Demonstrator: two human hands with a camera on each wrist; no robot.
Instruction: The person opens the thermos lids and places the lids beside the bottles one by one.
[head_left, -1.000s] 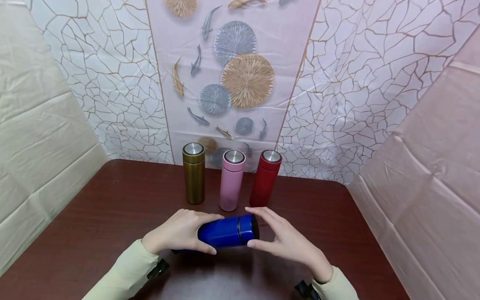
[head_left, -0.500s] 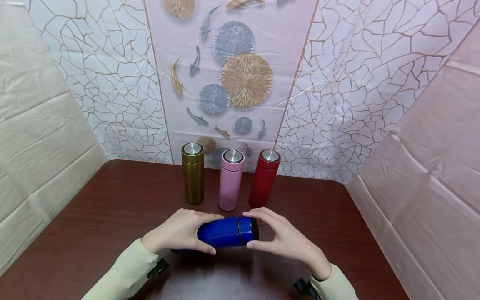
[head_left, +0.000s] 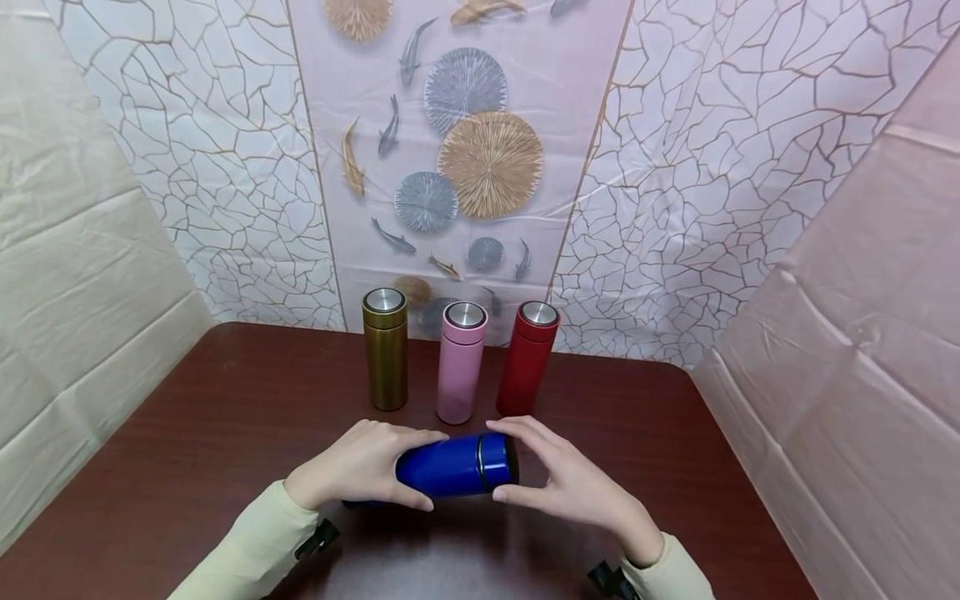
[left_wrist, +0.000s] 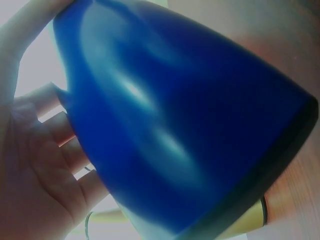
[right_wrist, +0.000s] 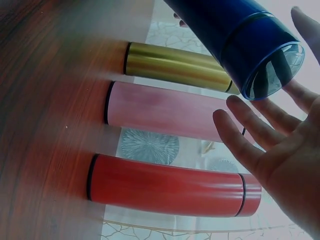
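My left hand (head_left: 369, 463) grips the body of a glossy blue thermos flask (head_left: 444, 467), thumb on the near side. The flask lies tilted over the table with its lid end to the right. Around the lid (head_left: 498, 460), my right hand (head_left: 566, 479) is spread, thumb on the near side and fingers on the far side. In the right wrist view a gap shows between the thumb (right_wrist: 306, 22) and the shiny lid top, with the loosely extended fingers beside and behind it. The left wrist view shows the blue body and black base close up.
Behind the hands stand three upright thermos flasks: gold (head_left: 387, 354), pink (head_left: 461, 367) and red (head_left: 528, 362), each with a silver-topped lid. The dark brown table (head_left: 225, 400) ends at a patterned cloth backdrop (head_left: 487, 250). Pale cloth walls (head_left: 847, 417) flank both sides.
Both hands and the blue thermos flask stay almost in place. A brighter glint now shows along the seam below its lid. The head view has shifted slightly.
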